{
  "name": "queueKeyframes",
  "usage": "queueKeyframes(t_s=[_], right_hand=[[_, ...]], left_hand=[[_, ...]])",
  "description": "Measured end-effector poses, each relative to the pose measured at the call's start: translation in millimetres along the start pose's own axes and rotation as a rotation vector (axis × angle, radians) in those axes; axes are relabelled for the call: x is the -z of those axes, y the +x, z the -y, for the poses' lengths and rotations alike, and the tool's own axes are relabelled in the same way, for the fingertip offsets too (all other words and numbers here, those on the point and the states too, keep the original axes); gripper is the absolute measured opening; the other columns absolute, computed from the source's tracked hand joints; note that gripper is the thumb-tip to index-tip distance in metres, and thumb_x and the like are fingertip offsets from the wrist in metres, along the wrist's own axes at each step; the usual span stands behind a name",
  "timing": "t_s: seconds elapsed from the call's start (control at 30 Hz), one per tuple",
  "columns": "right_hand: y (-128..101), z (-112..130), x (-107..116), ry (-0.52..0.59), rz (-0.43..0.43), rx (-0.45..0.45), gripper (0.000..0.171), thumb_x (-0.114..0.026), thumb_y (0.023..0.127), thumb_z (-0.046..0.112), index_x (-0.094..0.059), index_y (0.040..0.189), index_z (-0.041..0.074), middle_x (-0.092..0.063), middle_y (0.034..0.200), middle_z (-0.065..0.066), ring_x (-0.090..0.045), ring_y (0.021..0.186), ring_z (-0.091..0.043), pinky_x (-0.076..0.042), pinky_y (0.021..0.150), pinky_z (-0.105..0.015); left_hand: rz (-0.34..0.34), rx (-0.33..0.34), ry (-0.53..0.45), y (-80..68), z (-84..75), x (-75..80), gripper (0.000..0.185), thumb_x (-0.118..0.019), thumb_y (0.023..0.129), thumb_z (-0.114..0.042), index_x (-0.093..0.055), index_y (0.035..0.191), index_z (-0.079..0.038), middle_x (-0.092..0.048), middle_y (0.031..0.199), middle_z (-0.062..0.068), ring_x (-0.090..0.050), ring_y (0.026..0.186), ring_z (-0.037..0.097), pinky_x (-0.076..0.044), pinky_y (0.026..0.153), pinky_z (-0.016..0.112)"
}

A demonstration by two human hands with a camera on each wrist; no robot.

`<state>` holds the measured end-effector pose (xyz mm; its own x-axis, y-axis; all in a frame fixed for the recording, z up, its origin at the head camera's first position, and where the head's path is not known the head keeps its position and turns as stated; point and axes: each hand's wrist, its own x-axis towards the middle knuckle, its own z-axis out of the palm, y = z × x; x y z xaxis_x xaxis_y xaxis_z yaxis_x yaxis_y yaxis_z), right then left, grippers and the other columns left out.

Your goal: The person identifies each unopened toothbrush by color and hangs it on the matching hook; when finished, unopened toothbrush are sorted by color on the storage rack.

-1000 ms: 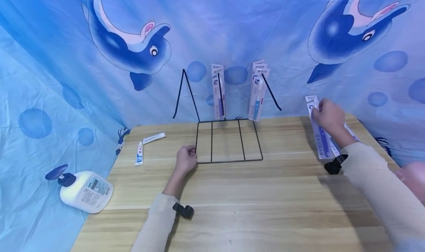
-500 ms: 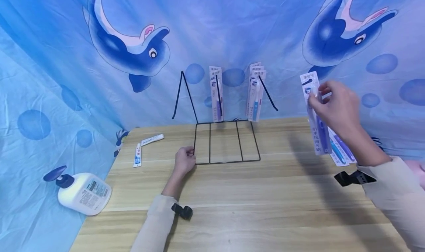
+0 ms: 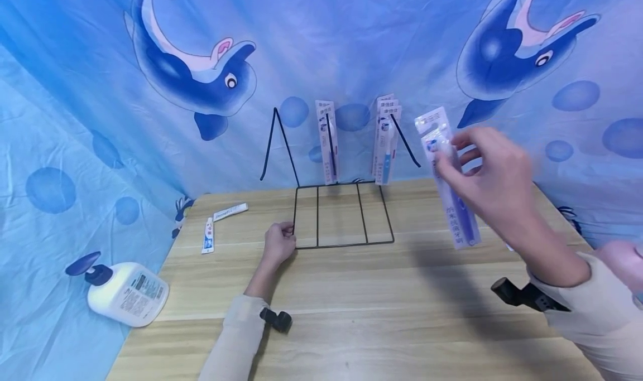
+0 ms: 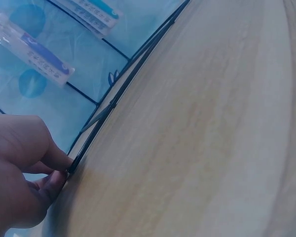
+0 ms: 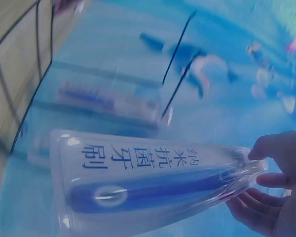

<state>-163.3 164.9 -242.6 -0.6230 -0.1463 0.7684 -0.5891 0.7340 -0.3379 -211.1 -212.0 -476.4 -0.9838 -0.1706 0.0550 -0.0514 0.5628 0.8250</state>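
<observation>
My right hand (image 3: 454,160) pinches a packaged purple toothbrush (image 3: 449,180) near its top and holds it in the air, right of a black wire rack (image 3: 344,241). The right wrist view shows the same pack (image 5: 153,190) close up, gripped at its end by my fingers (image 5: 274,197). My left hand (image 3: 287,233) grips the rack's front-left corner on the wooden table (image 3: 351,292); in the left wrist view my fingertips (image 4: 59,168) pinch the wire (image 4: 133,74). Toothbrush packs hang on two rack hooks, one (image 3: 329,141) in the middle and several (image 3: 388,138) on the right.
Two toothpaste tubes (image 3: 210,235) (image 3: 231,210) lie on the table left of the rack. A white pump bottle (image 3: 128,293) lies on its side at the table's left edge. A blue dolphin cloth (image 3: 201,63) hangs behind. A pink object (image 3: 623,264) shows at the right edge.
My right hand has lifted the toothbrush pack off the table's right side and carried it up and left towards the rack. The left hand has stayed on the rack's corner.
</observation>
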Motion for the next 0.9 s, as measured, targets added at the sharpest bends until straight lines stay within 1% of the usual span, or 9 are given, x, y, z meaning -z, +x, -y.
queueKeyframes(t_s=[0.1,0.13,0.2,0.27,0.33,0.37,0.5,0.67,0.9], right_hand=[[-3,17,-11,0.064,0.017,0.045,0.020,-0.075,0.084,0.006,-0.066,0.099,-0.004,-0.067,0.093,-0.015,-0.068,0.072,-0.026,-0.041,0.059,0.001],[-3,22,-16,0.083,0.023,0.058,0.020,-0.076,0.084,0.006,-0.066,0.098,-0.004,-0.067,0.092,-0.015,-0.068,0.072,-0.024,-0.044,0.057,-0.001],[-5,30,-27,0.117,0.038,0.074,0.020,-0.077,0.083,0.006,-0.067,0.097,-0.004,-0.067,0.091,-0.014,-0.067,0.071,-0.022,-0.051,0.055,-0.011],[-6,37,-39,0.136,0.055,0.091,0.020,-0.077,0.083,0.007,-0.067,0.096,-0.003,-0.067,0.090,-0.013,-0.065,0.071,-0.020,-0.054,0.052,-0.019],[-8,43,-49,0.155,0.074,0.101,0.020,-0.077,0.083,0.009,-0.066,0.096,-0.002,-0.066,0.090,-0.013,-0.064,0.070,-0.019,-0.056,0.051,-0.027],[-8,45,-54,0.165,0.082,0.104,0.020,-0.077,0.083,0.009,-0.066,0.096,-0.001,-0.066,0.090,-0.012,-0.064,0.069,-0.019,-0.056,0.050,-0.028],[-13,51,-70,0.211,0.112,0.105,0.020,-0.078,0.082,0.009,-0.066,0.096,0.001,-0.066,0.090,-0.011,-0.064,0.068,-0.018,-0.055,0.051,-0.027],[-17,56,-84,0.246,0.121,0.093,0.020,-0.079,0.081,0.010,-0.067,0.096,0.002,-0.066,0.089,-0.010,-0.063,0.069,-0.017,-0.053,0.052,-0.027],[-24,57,-102,0.256,0.153,0.081,0.021,-0.078,0.082,0.012,-0.067,0.096,0.002,-0.065,0.090,-0.009,-0.063,0.071,-0.018,-0.053,0.055,-0.026]], left_hand=[[-0.001,-0.003,-0.007,0.2,-0.3,-0.1,0.042,-0.056,0.080,0.014,-0.062,0.121,0.013,-0.064,0.099,0.018,-0.061,0.090,0.027,-0.056,0.083,0.035],[-0.003,-0.006,-0.006,0.4,-0.4,0.0,0.042,-0.056,0.080,0.014,-0.062,0.121,0.013,-0.064,0.098,0.018,-0.061,0.090,0.027,-0.056,0.083,0.035],[-0.002,-0.006,-0.010,1.0,-0.1,0.1,0.041,-0.056,0.080,0.014,-0.062,0.121,0.013,-0.064,0.099,0.018,-0.061,0.090,0.027,-0.056,0.083,0.035],[0.000,-0.005,-0.014,1.4,0.7,0.1,0.041,-0.056,0.081,0.014,-0.062,0.121,0.013,-0.064,0.100,0.018,-0.061,0.090,0.027,-0.056,0.082,0.035],[0.002,-0.004,-0.016,1.6,1.3,0.2,0.041,-0.056,0.081,0.014,-0.062,0.121,0.013,-0.064,0.100,0.018,-0.062,0.090,0.027,-0.056,0.082,0.035],[0.006,0.000,-0.020,1.6,1.8,0.2,0.041,-0.056,0.081,0.014,-0.062,0.121,0.013,-0.064,0.100,0.018,-0.061,0.090,0.027,-0.057,0.082,0.034],[0.012,0.002,-0.021,1.6,1.8,-0.9,0.042,-0.056,0.080,0.014,-0.061,0.122,0.013,-0.064,0.098,0.017,-0.061,0.090,0.027,-0.057,0.082,0.033],[0.008,0.005,-0.032,3.3,0.1,-0.5,0.043,-0.055,0.080,0.015,-0.060,0.123,0.013,-0.063,0.098,0.017,-0.060,0.090,0.027,-0.056,0.083,0.034],[0.004,0.017,-0.026,2.5,1.5,-0.9,0.043,-0.057,0.080,0.014,-0.062,0.123,0.012,-0.064,0.099,0.017,-0.061,0.091,0.027,-0.056,0.084,0.035]])
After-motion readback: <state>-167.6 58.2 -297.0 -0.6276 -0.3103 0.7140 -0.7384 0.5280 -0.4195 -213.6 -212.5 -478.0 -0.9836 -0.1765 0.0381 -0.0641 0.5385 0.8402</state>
